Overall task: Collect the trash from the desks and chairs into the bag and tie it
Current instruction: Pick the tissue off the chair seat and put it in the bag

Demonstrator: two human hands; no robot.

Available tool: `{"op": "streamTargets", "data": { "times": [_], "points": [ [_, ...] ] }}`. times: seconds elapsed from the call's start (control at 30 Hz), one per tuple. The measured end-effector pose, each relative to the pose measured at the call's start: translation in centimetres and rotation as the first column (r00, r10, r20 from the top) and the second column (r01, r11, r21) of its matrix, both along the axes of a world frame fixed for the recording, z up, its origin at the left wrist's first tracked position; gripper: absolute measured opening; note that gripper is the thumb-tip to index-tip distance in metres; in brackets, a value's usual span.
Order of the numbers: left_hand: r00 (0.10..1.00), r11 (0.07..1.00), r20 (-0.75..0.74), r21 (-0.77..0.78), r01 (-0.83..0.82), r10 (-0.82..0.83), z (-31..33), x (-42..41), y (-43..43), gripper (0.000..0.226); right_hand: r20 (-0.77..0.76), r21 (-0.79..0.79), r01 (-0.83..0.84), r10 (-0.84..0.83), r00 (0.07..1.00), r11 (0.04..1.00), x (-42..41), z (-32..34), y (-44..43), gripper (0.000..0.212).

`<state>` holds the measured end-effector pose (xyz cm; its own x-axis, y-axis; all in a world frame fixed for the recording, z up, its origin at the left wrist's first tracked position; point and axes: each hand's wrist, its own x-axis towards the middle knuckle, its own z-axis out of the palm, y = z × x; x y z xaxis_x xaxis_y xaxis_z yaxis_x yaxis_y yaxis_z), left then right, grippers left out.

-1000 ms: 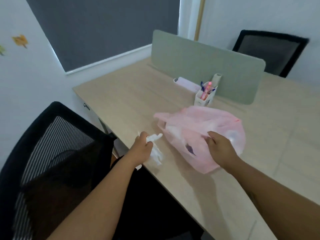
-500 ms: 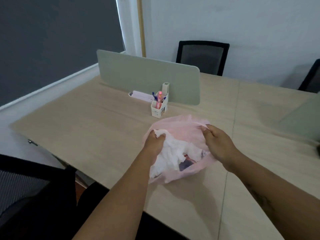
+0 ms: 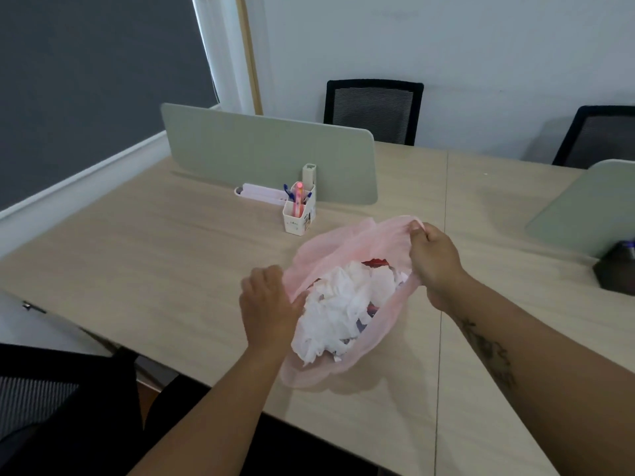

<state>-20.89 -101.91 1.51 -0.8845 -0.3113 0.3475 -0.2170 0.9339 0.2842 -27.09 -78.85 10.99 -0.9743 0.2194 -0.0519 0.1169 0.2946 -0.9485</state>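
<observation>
A thin pink plastic bag (image 3: 330,245) lies on the wooden desk (image 3: 154,255) with its mouth held wide. Crumpled white tissue (image 3: 340,307) fills most of it, with a bit of red and dark trash showing underneath. My right hand (image 3: 434,266) pinches the bag's far right rim and lifts it. My left hand (image 3: 268,304) is at the bag's left rim, fingers curled on the plastic edge beside the tissue.
A white pen holder (image 3: 299,214) with pens stands just behind the bag, in front of a grey-green divider (image 3: 268,152). A second divider (image 3: 584,207) and a dark object (image 3: 616,269) are at the right. Black chairs stand behind the desk (image 3: 374,109) and at my lower left (image 3: 51,400).
My left hand has put the white tissue into the bag and let go of it, then moved to the left rim. My right hand pulled the rim up and to the right.
</observation>
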Motion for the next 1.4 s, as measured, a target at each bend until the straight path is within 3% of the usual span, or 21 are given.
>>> {"op": "streamTargets", "data": {
  "times": [0.07, 0.13, 0.23, 0.33, 0.4, 0.53, 0.67, 0.8, 0.9, 0.97, 1.03, 1.17, 1.27, 1.33, 1.4],
  "points": [
    [0.966, 0.952, 0.240, 0.260, -0.162, 0.098, -1.1, 0.2, -1.0, 0.045, -0.008, 0.012, -0.010, 0.010, 1.000, 1.000, -0.3, 0.5, 0.0, 0.036],
    [0.930, 0.880, 0.366, 0.437, -0.188, 0.018, -1.3, -0.3, -2.9, 0.025, -0.063, 0.092, -0.009, 0.015, 0.998, 0.996, -0.7, 1.5, 0.1, 0.037],
    [0.979, 0.784, 0.189, 0.596, -0.173, 0.072, 1.7, -2.5, -5.5, 0.021, -0.221, 0.371, 0.077, 0.008, 0.975, 0.926, -1.7, 3.6, 1.1, 0.032],
    [0.992, 0.835, -0.023, 0.543, -0.088, 0.120, 8.1, -4.6, -6.2, 0.022, -0.278, 0.611, 0.108, 0.085, 0.957, 0.784, -2.5, 5.8, 2.1, 0.030],
    [0.993, 0.895, -0.068, 0.442, -0.059, 0.099, 11.7, -5.1, -6.7, 0.024, -0.295, 0.639, 0.139, 0.074, 0.953, 0.757, -3.0, 7.0, 2.4, 0.029],
    [0.989, 0.938, -0.105, 0.342, -0.059, 0.101, 14.3, -4.6, -8.4, 0.022, -0.288, 0.649, 0.133, 0.080, 0.954, 0.749, -4.1, 8.5, 2.6, 0.031],
    [0.990, 0.945, -0.066, 0.313, -0.095, 0.121, 14.5, -2.3, -10.2, 0.023, -0.292, 0.594, 0.052, 0.155, 0.944, 0.803, -4.3, 8.5, 1.1, 0.033],
    [0.980, 0.912, -0.025, 0.371, -0.174, 0.197, 13.8, 1.6, -13.0, 0.022, -0.301, 0.531, -0.040, 0.232, 0.925, 0.846, -4.2, 8.2, -2.0, 0.033],
    [0.958, 0.911, 0.014, 0.305, -0.278, 0.288, 13.7, 6.1, -15.3, 0.021, -0.296, 0.504, -0.111, 0.292, 0.909, 0.857, -4.0, 7.9, -4.7, 0.035],
    [0.922, 0.901, 0.061, 0.195, -0.388, 0.384, 13.8, 9.9, -17.1, 0.020, -0.295, 0.502, -0.157, 0.340, 0.893, 0.850, -3.8, 7.7, -6.3, 0.036],
    [0.839, 0.849, 0.158, 0.013, -0.528, 0.520, 13.8, 14.2, -18.8, 0.036, -0.303, 0.505, -0.201, 0.390, 0.870, 0.840, -3.5, 7.4, -7.7, 0.035],
    [0.552, 0.623, 0.328, -0.174, -0.762, 0.767, 13.0, 22.8, -20.9, 0.066, -0.288, 0.523, -0.270, 0.465, 0.837, 0.809, -3.0, 6.7, -9.7, 0.034],
    [0.362, 0.455, 0.455, -0.113, -0.883, 0.814, 10.0, 28.4, -22.1, 0.087, -0.265, 0.552, -0.308, 0.513, 0.816, 0.775, -2.5, 6.3, -10.5, 0.033],
    [0.356, 0.383, 0.499, 0.051, -0.922, 0.790, 8.0, 30.8, -22.5, 0.091, -0.257, 0.559, -0.320, 0.527, 0.810, 0.765, -2.5, 6.2, -10.6, 0.033],
    [0.413, 0.386, 0.484, 0.161, -0.908, 0.771, 7.2, 32.0, -22.3, 0.077, -0.255, 0.564, -0.326, 0.536, 0.805, 0.758, -2.5, 6.2, -10.6, 0.032]
  ]
}}
